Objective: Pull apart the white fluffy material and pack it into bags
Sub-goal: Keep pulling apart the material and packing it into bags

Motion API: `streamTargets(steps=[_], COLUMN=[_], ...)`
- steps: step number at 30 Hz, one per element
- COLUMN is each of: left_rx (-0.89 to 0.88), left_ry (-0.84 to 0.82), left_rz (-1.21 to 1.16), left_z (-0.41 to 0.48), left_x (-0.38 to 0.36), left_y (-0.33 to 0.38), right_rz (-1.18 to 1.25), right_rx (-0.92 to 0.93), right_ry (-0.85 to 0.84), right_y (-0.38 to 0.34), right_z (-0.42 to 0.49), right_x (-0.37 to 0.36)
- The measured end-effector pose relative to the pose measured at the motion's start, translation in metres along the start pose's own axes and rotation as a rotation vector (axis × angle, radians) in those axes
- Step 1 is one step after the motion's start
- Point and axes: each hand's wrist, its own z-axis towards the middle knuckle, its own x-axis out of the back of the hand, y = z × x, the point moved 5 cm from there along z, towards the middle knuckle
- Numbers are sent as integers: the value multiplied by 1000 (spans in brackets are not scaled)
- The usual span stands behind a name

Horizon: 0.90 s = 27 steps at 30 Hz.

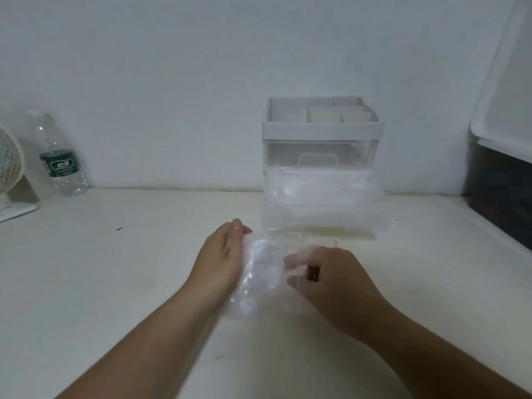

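Note:
A small clear plastic bag (259,277) with white fluffy material inside it lies between my hands on the white table (115,269). My left hand (221,254) holds the bag's left edge, thumb on top. My right hand (331,275) has its fingers curled and pinches the bag's right side; the fingertips show through the plastic. More white fluffy material (316,191) fills the pulled-out lower drawers of the organizer behind.
A white desk organizer (321,131) with clear drawers stands at the back centre against the wall. A water bottle (59,156) and a small fan (8,165) stand at the far left. A dark storage bin (501,191) with a white lid fills the right edge.

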Motion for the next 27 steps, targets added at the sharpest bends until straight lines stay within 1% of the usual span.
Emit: streamTargets(steps=[2, 4, 6, 8, 11, 12, 16, 19, 22, 27], left_rx=[172, 269, 285, 269, 235, 226, 215, 251, 278, 297], left_ry=[-23, -40, -20, 15, 34, 34, 20, 10, 51, 147], left_rz=[-238, -377, -448, -466, -496, -514, -524, -527, -525, -491], left_z=[-3, -5, -3, -2, -1, -2, -6, -7, -6, -4], left_x=[-10, -18, -23, -24, -24, -23, -26, -28, -24, -13], left_y=[-3, -8, -15, -20, -20, -18, -18, -21, -23, -23], right_rz=[103, 272, 359, 458, 702, 750, 743, 754, 824, 826], right_rx=[-124, -210, -250, -267, -310, -310, -310, -348, -343, -326], right_ry=[8, 33, 10, -23, -53, -57, 5, 37, -16, -56], right_y=[12, 23, 27, 31, 33, 31, 32, 38, 40, 39], right_z=[-1, -2, -4, -4, -3, -3, -2, -2, 0, 1], right_x=[1, 1, 0, -3, -4, -4, -2, -2, -3, 0])
